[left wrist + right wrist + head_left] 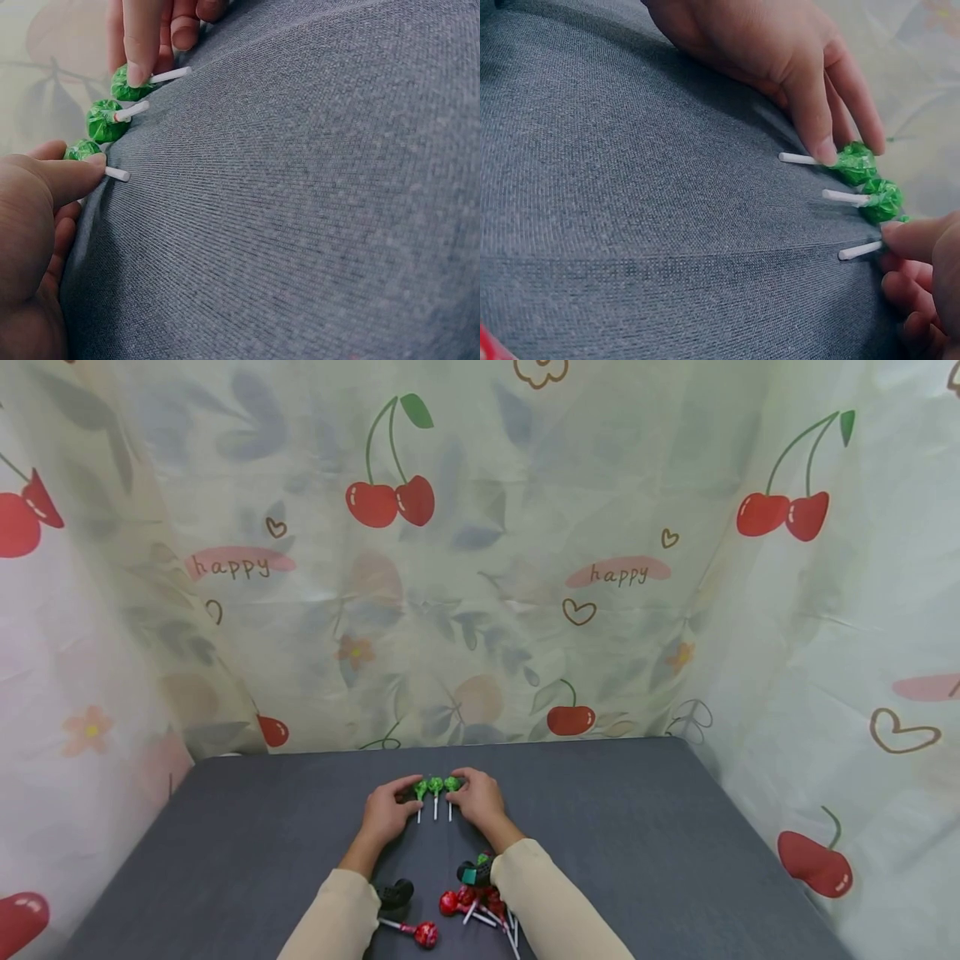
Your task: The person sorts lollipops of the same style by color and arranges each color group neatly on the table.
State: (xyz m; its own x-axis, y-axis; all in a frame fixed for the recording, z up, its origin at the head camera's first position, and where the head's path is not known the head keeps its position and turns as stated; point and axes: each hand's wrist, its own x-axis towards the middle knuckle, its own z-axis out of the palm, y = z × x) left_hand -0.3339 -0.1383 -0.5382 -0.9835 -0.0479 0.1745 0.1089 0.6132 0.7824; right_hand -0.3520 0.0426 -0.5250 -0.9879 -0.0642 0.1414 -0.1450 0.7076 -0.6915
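Observation:
Three green-wrapped lollipops lie side by side on the grey cloth, their white sticks toward me. My left hand [385,815] pinches the left lollipop [421,790] between thumb and fingers near its head. At the other end of the row, my right hand [481,799] pinches the right lollipop [452,783] in the same way. Between them the middle lollipop [437,786] is touched by neither thumb. The left wrist view shows my left thumb partly covering its green wrapper [81,150]. In the right wrist view, my right hand [930,259] hides most of its lollipop's head.
Closer to me, several red lollipops [448,903] lie in a pile beside my right sleeve, with a bit of green among them. A single red lollipop [426,934] lies by my left sleeve. A patterned curtain [480,635] encloses the grey table [637,835].

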